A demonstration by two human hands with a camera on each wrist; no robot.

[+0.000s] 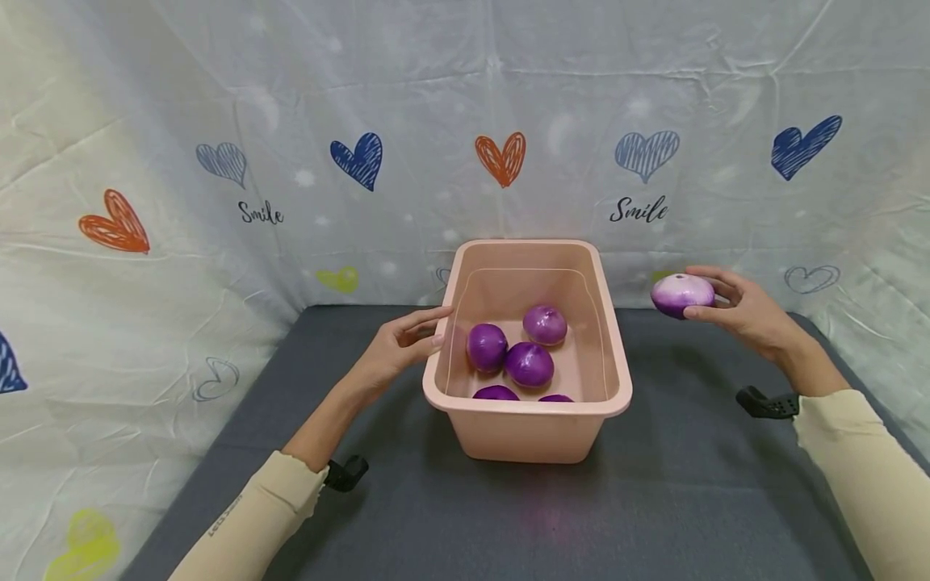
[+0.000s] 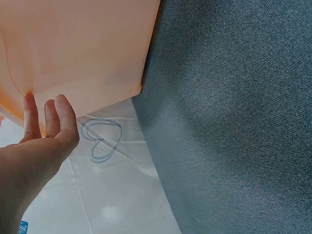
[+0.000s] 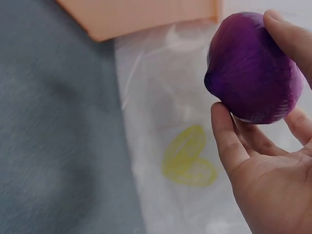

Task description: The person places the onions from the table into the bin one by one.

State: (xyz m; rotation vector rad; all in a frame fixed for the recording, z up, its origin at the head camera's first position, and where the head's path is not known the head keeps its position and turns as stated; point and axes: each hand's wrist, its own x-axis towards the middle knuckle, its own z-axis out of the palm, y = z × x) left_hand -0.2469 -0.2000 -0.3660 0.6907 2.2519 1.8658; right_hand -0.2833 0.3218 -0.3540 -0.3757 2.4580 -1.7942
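A red onion (image 1: 681,295), glossy and purple with a paler top in the head view, is held above the table by my right hand (image 1: 748,315). In the right wrist view, the thumb and fingers of that hand (image 3: 273,180) pinch the onion (image 3: 253,68) from opposite sides. A peach plastic tub (image 1: 523,434) stands to its left. Inside lie several more purple onions (image 1: 529,365), two of them partly hidden by the tub's near rim. My left hand (image 1: 395,347) touches the tub's left rim with loosely extended fingers; its fingertips meet the wall (image 2: 83,53) in the left wrist view.
Dark grey cloth covers the table (image 1: 508,524). Behind and at both sides hangs a pale sheet (image 1: 429,97) printed with hearts and "Smile". The tub's far end stands close to the back sheet. Black straps (image 1: 768,403) are on both wrists.
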